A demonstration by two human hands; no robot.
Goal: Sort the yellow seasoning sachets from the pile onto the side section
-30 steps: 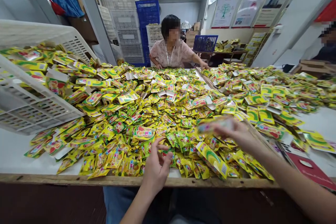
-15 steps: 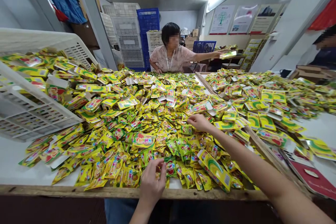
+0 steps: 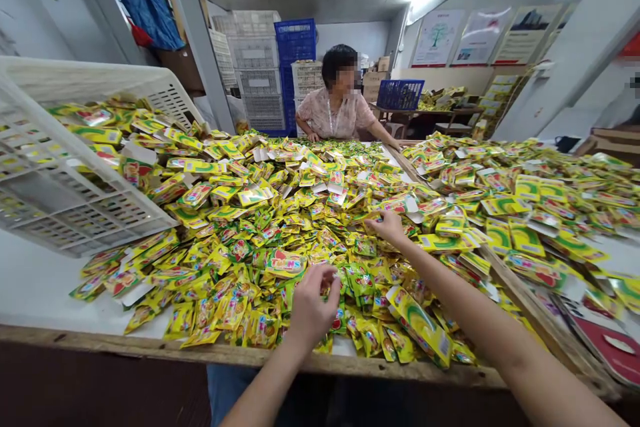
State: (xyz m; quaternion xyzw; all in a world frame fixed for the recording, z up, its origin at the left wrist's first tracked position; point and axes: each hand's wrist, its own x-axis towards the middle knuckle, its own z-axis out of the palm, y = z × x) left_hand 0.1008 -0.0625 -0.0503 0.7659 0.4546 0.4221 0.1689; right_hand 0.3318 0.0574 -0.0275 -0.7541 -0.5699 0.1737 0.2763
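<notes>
A huge heap of yellow-green printed sachets (image 3: 280,227) covers the white table. My left hand (image 3: 313,300) hangs just over the near part of the heap, fingertips pinched together. Whether they hold a small sachet, I cannot tell. My right hand (image 3: 387,227) reaches forward, its fingertips down among the sachets. A large packet with a rainbow print (image 3: 419,325) lies between my hands and nearer the right. Across the table, a co-worker (image 3: 340,103) rests both hands at the far edge of the heap.
A white plastic crate (image 3: 60,207) lies tipped at the left, spilling sachets. A wooden divider (image 3: 535,300) runs across the table, with more sachets beyond it. The table's wooden front edge (image 3: 250,353) lies below my hands. Stacked crates (image 3: 255,73) stand behind the co-worker.
The co-worker's arm has come back from holding a packet up at the right and now rests on the heap. My left hand has risen slightly, and the view has shifted a little.
</notes>
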